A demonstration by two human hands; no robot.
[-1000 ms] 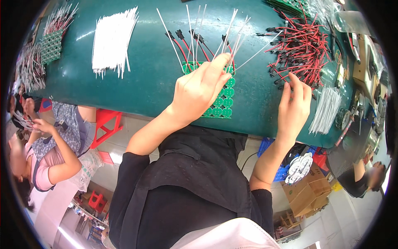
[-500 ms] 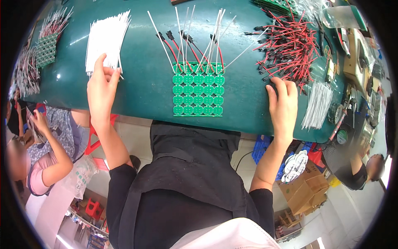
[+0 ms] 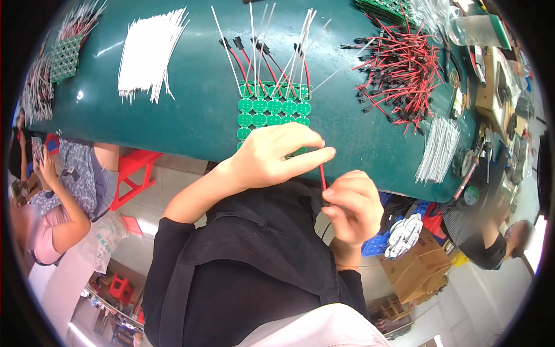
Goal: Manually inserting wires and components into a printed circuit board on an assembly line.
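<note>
A short red wire (image 3: 323, 176) runs upright between my two hands at the table's front edge. Its lower end, with a dark tip, is pinched in my right hand (image 3: 355, 209). My left hand (image 3: 272, 155), thumb and forefinger together, closes on the upper end. Behind the left hand, partly covered by it, lies a green panel of round circuit boards (image 3: 260, 107). Red-and-black wires with black connectors and long white wires (image 3: 252, 43) stick out of the panel's far row. Whether my left hand also holds a white wire, I cannot tell.
Red wires with black plugs (image 3: 402, 75) are heaped to the right, near a bundle of pale wires (image 3: 439, 150). White wires (image 3: 151, 55) lie in a stack at left. Wired panels (image 3: 65, 58) sit at the far left. Other people are seated on both sides.
My left hand has left the white wire stack and moved right, in front of the panel. My right hand has come from the red wire heap toward my body, now holding a red wire.
</note>
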